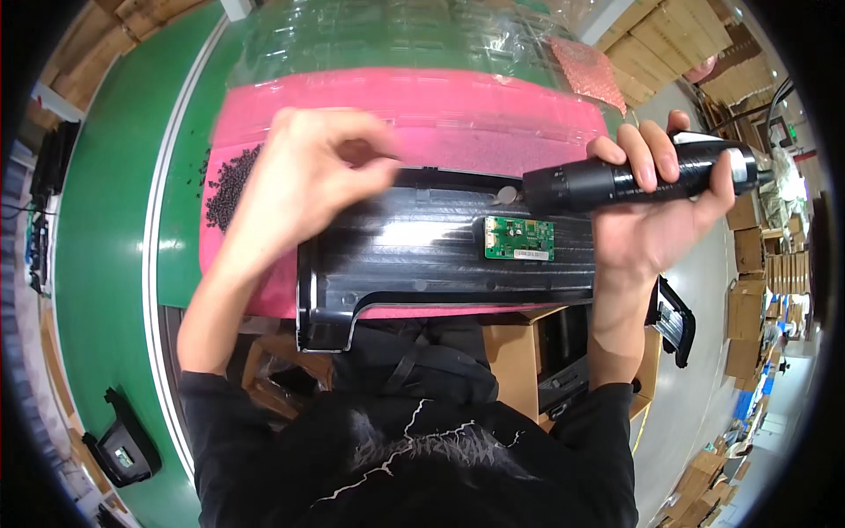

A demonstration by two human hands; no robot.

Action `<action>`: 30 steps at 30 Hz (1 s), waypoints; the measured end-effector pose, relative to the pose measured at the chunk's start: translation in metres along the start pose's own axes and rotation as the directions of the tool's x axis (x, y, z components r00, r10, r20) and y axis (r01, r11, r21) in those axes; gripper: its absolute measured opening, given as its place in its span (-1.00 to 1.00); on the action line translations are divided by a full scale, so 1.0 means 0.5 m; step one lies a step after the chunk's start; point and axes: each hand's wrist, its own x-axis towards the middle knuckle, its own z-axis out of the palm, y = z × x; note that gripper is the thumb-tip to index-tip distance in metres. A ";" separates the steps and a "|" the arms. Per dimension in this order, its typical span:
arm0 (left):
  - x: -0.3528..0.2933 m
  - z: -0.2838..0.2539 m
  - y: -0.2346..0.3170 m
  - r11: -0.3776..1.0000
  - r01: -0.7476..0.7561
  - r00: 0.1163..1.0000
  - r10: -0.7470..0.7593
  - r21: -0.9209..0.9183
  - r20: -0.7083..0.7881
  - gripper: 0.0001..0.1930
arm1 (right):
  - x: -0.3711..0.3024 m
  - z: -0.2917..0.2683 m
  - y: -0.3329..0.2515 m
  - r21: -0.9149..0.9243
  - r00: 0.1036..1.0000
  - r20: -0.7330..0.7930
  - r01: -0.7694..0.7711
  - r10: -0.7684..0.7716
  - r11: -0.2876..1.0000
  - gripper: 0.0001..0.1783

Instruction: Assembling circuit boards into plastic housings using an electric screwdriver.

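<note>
My left hand (321, 172) is raised above the left end of a black plastic housing (414, 260). Its thumb and fingertips come together; whatever may be between them is too small or blurred to make out. In my right hand (651, 233) is a black electric screwdriver (568, 187), lying sideways with fingers wrapped over its body. It hovers over the right part of the housing. A green circuit board (519, 239) with white connectors sits inside the housing, below the screwdriver. Left of the housing, beside my left wrist, lies a heap of small black screws (231, 185).
A pink foam sheet (343, 92) lies under the housing on the green table (114, 238). Clear plastic trays (387, 40) and pink bubble wrap (590, 75) are at the back. An open cardboard box (513, 361) stands near my lap. Another black housing (128, 444) rests at lower left.
</note>
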 end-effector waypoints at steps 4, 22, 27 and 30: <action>0.008 0.061 0.082 0.924 -0.104 0.982 0.155 -0.369 0.112 -0.84 | -0.017 0.026 0.010 -0.004 0.991 0.132 0.005 -0.005 1.000 -0.53; 0.041 0.097 0.058 0.894 0.064 0.944 0.089 -0.444 0.317 -0.88 | -0.035 0.039 -0.041 -0.159 0.930 0.270 0.297 -0.248 0.942 -0.53; 0.058 0.124 0.041 0.916 -0.058 0.919 0.204 -0.397 0.337 -0.89 | -0.036 0.008 -0.041 -0.221 0.923 0.315 0.299 -0.223 0.928 -0.51; 0.076 0.131 0.047 0.947 0.034 0.904 0.107 -0.318 0.415 -0.89 | -0.027 -0.014 -0.045 -0.243 0.910 0.374 0.286 -0.182 0.927 -0.49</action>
